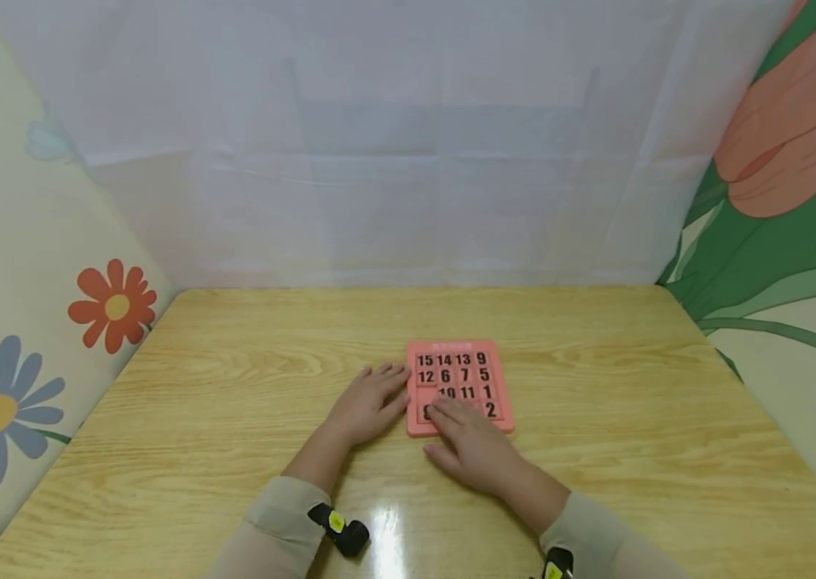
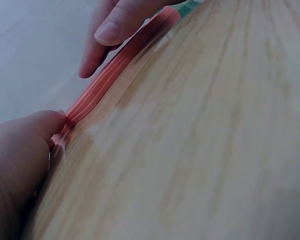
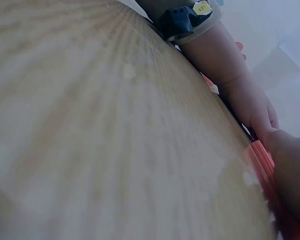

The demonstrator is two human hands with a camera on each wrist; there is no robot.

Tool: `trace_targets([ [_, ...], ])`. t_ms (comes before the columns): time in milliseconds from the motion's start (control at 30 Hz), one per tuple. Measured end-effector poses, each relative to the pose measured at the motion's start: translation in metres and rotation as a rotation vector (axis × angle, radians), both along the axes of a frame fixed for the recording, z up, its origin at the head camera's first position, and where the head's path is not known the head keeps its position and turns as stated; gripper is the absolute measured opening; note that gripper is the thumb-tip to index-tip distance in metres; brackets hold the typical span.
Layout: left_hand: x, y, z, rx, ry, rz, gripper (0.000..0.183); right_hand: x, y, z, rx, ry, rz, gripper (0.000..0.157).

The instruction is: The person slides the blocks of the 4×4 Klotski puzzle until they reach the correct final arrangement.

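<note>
A pink sliding number puzzle (image 1: 507, 402) lies flat on the table, its tiles printed with black numerals. The third row has a gap at its left end. My left hand (image 1: 371, 404) lies along the puzzle's left side, fingers fairly straight and touching the frame; its thumb (image 2: 52, 122) meets the near corner in the left wrist view. Over the bottom row, my right hand (image 1: 480, 450) rests extended fingertips near the lower-left tile, hiding part of that tile and the ones beside it. The right wrist view catches only a strip of the puzzle's edge (image 3: 262, 157).
The wood-grain table (image 1: 234, 338) extends around the puzzle on every side. A white sheet (image 1: 408, 201) hangs behind the far edge. Flower-patterned panels (image 1: 10, 241) stand at left and right. Each wrist carries a small black camera (image 1: 351, 537).
</note>
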State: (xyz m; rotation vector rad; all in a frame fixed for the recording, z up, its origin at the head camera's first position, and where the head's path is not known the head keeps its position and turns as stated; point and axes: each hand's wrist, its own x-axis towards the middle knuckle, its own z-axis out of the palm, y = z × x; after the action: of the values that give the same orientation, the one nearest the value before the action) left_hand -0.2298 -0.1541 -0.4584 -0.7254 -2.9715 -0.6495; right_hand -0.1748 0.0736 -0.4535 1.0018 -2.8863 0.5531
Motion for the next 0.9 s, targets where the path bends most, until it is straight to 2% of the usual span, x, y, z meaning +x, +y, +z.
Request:
trace_targets([
  [267,0.003,0.003,0.002,0.009,-0.018,0.006,0.052,-0.023,-0.001,0.005,0.022,-0.018,-0.067,0.061],
  [500,0.005,0.003,0.002,0.009,-0.019,0.006,0.052,-0.038,-0.008,0.007,0.058,-0.046,-0.052,0.055],
  [700,0.004,0.002,0.002,0.010,-0.008,0.005,0.052,-0.042,-0.012,0.008,0.095,-0.069,-0.056,0.052],
  [900,0.002,0.001,0.002,0.003,-0.001,0.006,0.052,-0.039,-0.012,0.008,0.105,-0.054,-0.036,0.052],
])
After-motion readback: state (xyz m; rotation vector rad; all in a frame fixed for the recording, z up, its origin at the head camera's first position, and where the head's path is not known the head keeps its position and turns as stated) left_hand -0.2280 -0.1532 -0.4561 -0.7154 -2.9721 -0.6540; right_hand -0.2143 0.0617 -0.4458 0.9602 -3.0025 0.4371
